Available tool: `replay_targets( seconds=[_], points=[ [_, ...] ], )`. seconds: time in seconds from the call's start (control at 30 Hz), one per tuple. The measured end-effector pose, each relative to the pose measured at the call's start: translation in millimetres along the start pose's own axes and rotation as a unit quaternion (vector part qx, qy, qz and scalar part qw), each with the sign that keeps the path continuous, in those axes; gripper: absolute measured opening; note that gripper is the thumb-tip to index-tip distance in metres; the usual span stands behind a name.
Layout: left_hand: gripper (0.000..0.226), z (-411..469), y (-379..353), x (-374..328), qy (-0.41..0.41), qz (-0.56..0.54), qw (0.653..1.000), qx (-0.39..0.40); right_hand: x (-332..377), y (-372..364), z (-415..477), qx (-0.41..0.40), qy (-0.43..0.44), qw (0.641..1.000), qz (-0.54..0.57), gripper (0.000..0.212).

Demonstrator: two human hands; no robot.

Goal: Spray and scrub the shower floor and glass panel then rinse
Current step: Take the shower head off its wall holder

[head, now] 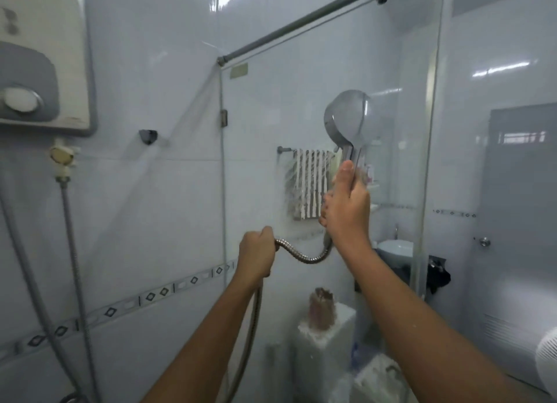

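While the right hand (346, 209) grips the shower head (346, 119) and the left hand (256, 252) holds the hose (304, 256), sweep water slowly down the glass panel (301, 101) ahead.

The shower head (346, 119), a round grey disc on a straight chrome handle, is standing upright near the glass panel (301, 101), with its face pointing away toward the glass. The right grip (346, 209) is curling round the handle, thumb lying up along it. Pale streaks of water (304, 182) are showing just below and left of the head, against the panel. The panel is standing upright, clear, with wet blur across its middle. The hose (304, 256), ribbed metal, is looping from the handle's foot down and leftward into the left grip (256, 252), which is closing round it. Below that grip the hose is hanging down toward the bottom edge.
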State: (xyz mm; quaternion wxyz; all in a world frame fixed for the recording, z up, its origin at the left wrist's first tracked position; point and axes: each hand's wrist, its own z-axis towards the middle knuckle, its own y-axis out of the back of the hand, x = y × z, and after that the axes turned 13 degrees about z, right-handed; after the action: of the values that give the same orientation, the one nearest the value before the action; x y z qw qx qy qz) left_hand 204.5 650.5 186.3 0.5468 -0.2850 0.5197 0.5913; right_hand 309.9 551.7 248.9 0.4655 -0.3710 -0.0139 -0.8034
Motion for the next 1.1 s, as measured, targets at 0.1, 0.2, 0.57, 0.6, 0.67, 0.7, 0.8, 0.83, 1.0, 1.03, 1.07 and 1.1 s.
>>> replay_targets(
  seconds=[0.1, 0.2, 0.57, 0.6, 0.67, 0.7, 0.8, 0.83, 1.0, 1.03, 1.07, 1.1],
  points=[
    [0.036, 23.3, 17.9, -12.7, -0.003, -0.032, 0.999, -0.001, 0.9, -23.8, 21.4, -0.024, 0.036, 0.999, -0.003, 0.049],
    [0.034, 46.1, 34.5, -25.9, -0.019, -0.052, 0.998, -0.018, 10.2, -48.7, 41.9, -0.038, 0.065, 0.997, 0.004, 0.046],
    [0.038, 91.2, 65.3, -97.9, -0.126, -0.111, 0.986, -0.010, 69.6, -92.6, 99.1, -0.035, 0.122, 0.987, 0.102, 0.044],
    [0.038, 91.2, 66.2, -100.9, -0.134, -0.111, 0.985, -0.007, 75.0, -94.3, 99.2, -0.031, 0.129, 0.985, 0.106, 0.043],
    [0.038, 91.7, 66.1, -103.3, -0.143, -0.114, 0.983, 0.000, 85.1, -95.0, 101.0, -0.049, 0.130, 0.983, 0.117, 0.044],
    [0.038, 90.8, 65.0, -102.5, -0.145, -0.114, 0.983, 0.005, 88.4, -93.1, 101.8, -0.055, 0.126, 0.984, 0.110, 0.045],
    [0.039, 81.0, 54.9, -94.2, -0.160, -0.100, 0.982, 0.028, 87.4, -79.6, 97.9, -0.058, 0.126, 0.989, 0.054, 0.045],
    [0.039, 77.5, 49.6, -91.1, -0.168, -0.096, 0.980, 0.037, 85.9, -73.4, 95.0, -0.065, 0.124, 0.989, 0.046, 0.045],
    [0.042, 55.8, 16.0, -79.8, -0.188, -0.055, 0.978, 0.073, 80.2, -38.3, 82.4, -0.082, 0.093, 0.992, -0.028, 0.045],
    [0.041, 52.7, 10.7, -78.8, -0.188, -0.048, 0.978, 0.075, 79.3, -33.0, 80.9, -0.083, 0.088, 0.992, -0.046, 0.045],
    [0.043, 46.8, 3.5, -74.6, -0.184, -0.048, 0.979, 0.078, 75.6, -24.6, 78.0, -0.084, 0.079, 0.992, -0.059, 0.045],
    [0.045, 40.8, -2.9, -70.2, -0.178, -0.053, 0.979, 0.086, 71.7, -16.8, 75.1, -0.083, 0.069, 0.991, -0.073, 0.045]
  ],
)
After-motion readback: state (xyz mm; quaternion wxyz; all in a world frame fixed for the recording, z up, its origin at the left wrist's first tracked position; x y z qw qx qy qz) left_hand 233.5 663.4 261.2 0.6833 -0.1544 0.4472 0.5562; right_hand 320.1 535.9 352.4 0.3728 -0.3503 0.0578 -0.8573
